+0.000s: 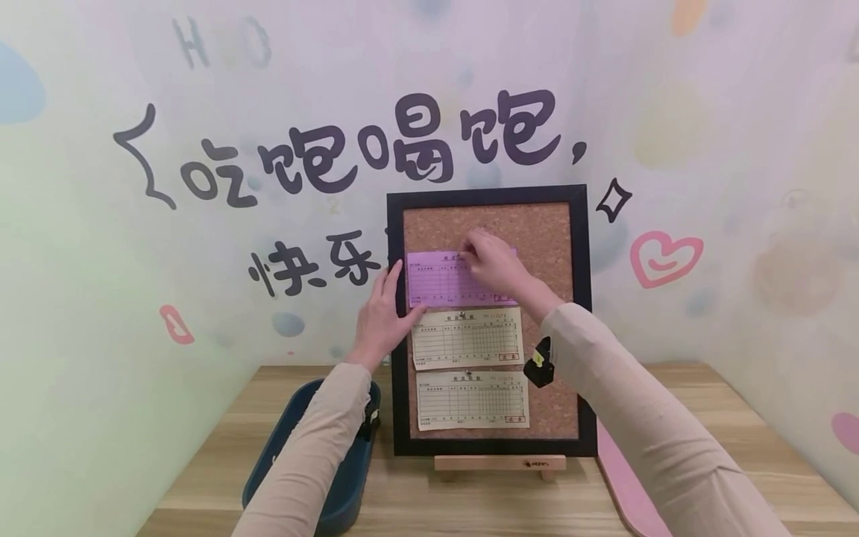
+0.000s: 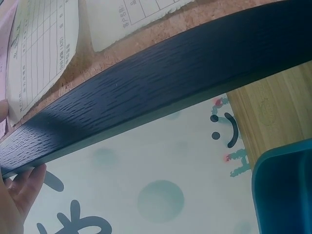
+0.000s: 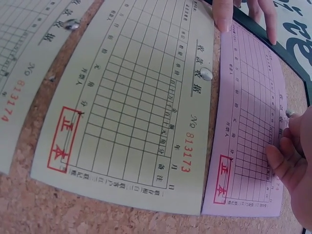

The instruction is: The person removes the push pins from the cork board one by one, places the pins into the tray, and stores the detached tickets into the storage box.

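A black-framed corkboard leans upright on a small wooden easel. A pink receipt slip lies against the cork above two pale yellow receipt slips, each with a silver thumbtack at its top. My left hand grips the board's left edge, its thumb at the pink slip's lower left corner. At the pink slip's top, my right hand has its fingers curled and pinches a thumbtack, partly hidden by the fingertips.
A dark blue tray stands left of the board, partly behind my left forearm. On the right, a pink flat board lies on the wooden table. A painted wall rises close behind.
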Demonstrator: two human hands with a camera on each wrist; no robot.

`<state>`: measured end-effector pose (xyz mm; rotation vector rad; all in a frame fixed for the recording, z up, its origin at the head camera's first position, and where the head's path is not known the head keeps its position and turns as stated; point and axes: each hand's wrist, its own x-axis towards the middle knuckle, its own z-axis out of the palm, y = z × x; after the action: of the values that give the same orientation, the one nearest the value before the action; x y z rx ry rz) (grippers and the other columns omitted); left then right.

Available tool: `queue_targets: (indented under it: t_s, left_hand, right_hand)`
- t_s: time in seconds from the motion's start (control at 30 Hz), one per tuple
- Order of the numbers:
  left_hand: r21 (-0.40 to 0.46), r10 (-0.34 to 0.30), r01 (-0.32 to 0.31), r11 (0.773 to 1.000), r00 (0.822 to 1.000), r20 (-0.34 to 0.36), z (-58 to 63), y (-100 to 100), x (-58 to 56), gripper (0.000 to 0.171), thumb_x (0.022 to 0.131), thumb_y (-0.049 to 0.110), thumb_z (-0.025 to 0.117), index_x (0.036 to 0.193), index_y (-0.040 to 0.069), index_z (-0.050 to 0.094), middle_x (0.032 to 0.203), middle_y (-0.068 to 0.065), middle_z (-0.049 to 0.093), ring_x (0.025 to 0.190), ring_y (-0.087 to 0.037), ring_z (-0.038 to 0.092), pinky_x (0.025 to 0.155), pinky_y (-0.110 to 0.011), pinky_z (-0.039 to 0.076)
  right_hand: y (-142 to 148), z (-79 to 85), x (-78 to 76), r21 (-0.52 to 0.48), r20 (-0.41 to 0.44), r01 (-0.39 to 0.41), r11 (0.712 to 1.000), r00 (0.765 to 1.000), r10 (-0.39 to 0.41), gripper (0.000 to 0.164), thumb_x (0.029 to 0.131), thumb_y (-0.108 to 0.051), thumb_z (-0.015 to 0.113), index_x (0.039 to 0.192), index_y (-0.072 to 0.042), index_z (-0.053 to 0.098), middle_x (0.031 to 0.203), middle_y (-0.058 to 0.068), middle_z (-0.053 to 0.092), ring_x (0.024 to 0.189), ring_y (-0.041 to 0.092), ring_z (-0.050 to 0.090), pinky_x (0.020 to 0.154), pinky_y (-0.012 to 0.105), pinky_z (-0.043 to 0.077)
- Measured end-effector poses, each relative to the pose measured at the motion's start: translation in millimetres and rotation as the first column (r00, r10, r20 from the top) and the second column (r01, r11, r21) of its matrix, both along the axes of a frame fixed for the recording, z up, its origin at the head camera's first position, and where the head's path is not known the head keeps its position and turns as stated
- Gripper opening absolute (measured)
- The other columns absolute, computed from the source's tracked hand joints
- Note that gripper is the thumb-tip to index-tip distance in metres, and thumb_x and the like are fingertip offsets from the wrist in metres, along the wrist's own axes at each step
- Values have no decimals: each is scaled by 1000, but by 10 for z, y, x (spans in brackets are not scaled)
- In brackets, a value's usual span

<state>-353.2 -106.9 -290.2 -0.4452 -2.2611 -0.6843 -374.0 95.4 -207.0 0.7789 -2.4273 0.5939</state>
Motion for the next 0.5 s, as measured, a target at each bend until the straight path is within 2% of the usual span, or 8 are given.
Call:
queue_targets:
  t_s: [0.27, 0.5]
  left_hand:
    - [-5, 8, -8, 1000, 1000, 3, 3, 13, 11, 79, 80, 36, 67, 142, 11, 27, 136, -22, 36, 77, -33, 61, 66, -42, 51]
    - [1, 10, -10, 1000, 1000, 11, 2, 17, 14, 78, 80, 36, 67, 142, 11, 26, 138, -22, 35, 82, -32, 61, 68, -41, 51]
  right_hand:
    - [80, -65, 23, -65, -22, -55, 996, 998, 54, 6, 89, -5, 53, 88, 1, 56, 82, 12, 57, 72, 22, 51, 67, 35, 43]
    - [168, -156, 61, -140, 12, -73, 987, 997, 76, 6, 89, -2, 52, 88, 3, 56, 80, 13, 56, 69, 21, 49, 63, 32, 41]
